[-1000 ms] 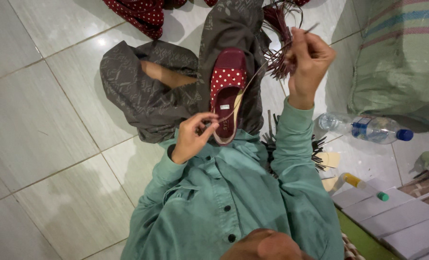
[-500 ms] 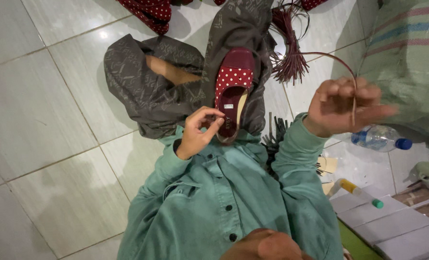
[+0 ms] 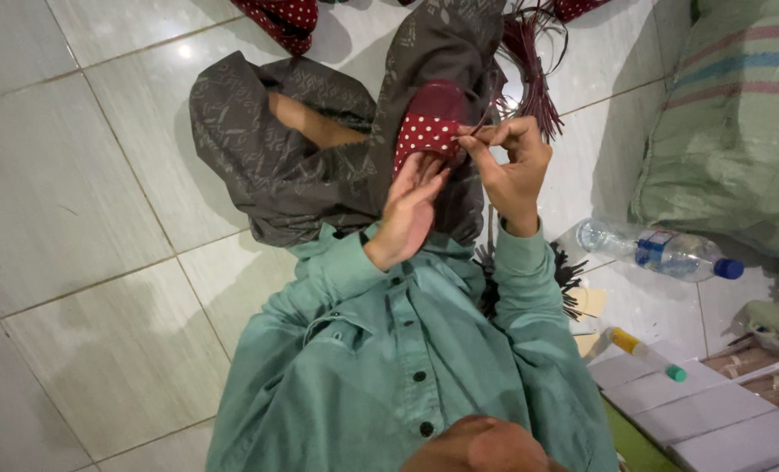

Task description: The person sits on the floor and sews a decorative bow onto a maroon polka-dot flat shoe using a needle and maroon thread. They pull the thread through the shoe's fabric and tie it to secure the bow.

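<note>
- Pale square floor tiles point(image 3: 83, 175) with dark grout lines carry everything, seen from above a person seated on them in a green buttoned shirt point(image 3: 389, 367) and grey patterned trousers point(image 3: 267, 166).
- Resting on the person's lap, over the raised knee, lies a red slipper with white dots point(image 3: 426, 131), its dotted upper facing the camera.
- Left hand point(image 3: 411, 205) lies flat against the near side of the slipper, fingers stretched and together, steadying it rather than gripping.
- Right hand point(image 3: 512, 162) is pinched together, thumb and forefinger clamped on a thin dark red strand point(image 3: 494, 100) right at the slipper's edge.
- That strand runs up toward a bundle of dark red cords point(image 3: 534, 65) lying on the floor just beyond the knee.
- More red dotted fabric point(image 3: 285, 17) sits at the far edge of the floor.
- Near the right edge, a clear plastic bottle with a blue cap point(image 3: 660, 252) lies on its side beside a striped woven sack point(image 3: 735, 122).
- Closer in, a small tube with a green cap point(image 3: 647, 354) rests by pale flat boards point(image 3: 713, 411).
</note>
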